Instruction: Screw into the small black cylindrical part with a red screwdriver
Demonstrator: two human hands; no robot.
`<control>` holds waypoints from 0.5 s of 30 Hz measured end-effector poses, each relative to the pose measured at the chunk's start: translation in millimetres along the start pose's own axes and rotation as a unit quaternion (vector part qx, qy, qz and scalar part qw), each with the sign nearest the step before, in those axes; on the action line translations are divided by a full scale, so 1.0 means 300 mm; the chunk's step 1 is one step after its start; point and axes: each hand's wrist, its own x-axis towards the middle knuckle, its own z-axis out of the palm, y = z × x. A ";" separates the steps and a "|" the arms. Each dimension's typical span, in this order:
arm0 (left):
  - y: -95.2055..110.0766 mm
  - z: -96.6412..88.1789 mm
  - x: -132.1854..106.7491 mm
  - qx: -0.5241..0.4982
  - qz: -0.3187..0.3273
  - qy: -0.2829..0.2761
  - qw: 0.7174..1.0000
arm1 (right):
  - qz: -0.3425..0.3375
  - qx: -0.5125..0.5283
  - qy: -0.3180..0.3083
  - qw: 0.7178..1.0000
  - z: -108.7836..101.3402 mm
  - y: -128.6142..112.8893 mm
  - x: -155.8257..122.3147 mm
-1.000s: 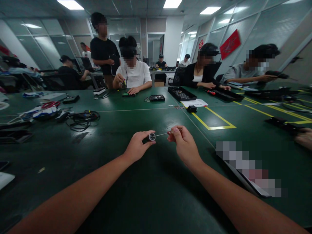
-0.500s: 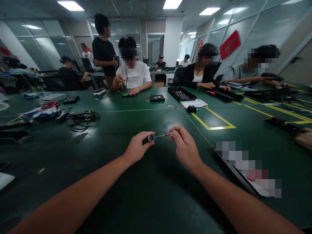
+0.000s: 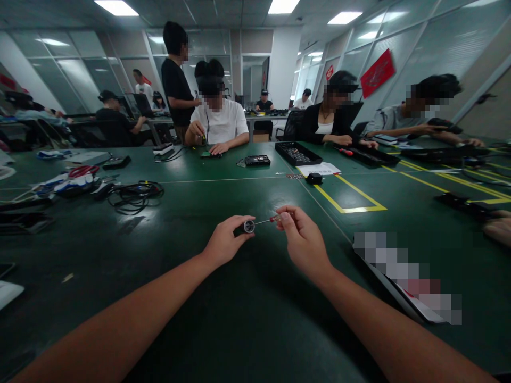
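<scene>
My left hand [image 3: 224,241] is closed around a small dark cylindrical part [image 3: 248,226] with a round silver end face. My right hand [image 3: 302,238] pinches a thin screwdriver [image 3: 268,220] with a red collar, its metal tip touching the part's end face. Both hands hover just above the dark green table [image 3: 223,319], close in front of me.
A tangle of black cables [image 3: 133,194] and red-and-blue items [image 3: 75,178] lie at the left. A black tray [image 3: 297,153], white paper [image 3: 319,168] and yellow floor-style tape lines [image 3: 351,199] sit ahead right. A flat device [image 3: 403,290] lies near my right arm. Several people sit across the table.
My hands have stayed almost in place; the right hand shifted slightly on the screwdriver. The standing person in black at the back has turned and stepped to the right.
</scene>
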 end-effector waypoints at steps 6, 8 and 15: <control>0.018 -0.007 -0.002 0.016 0.035 0.006 0.999 | 0.110 0.147 0.042 0.982 0.002 0.037 0.034; 0.026 -0.010 0.000 0.030 0.041 0.005 0.999 | 0.182 0.224 0.033 0.957 -0.006 0.055 0.054; 0.025 -0.009 0.011 0.032 0.012 -0.011 0.999 | 0.141 0.206 0.092 0.964 0.001 0.060 0.060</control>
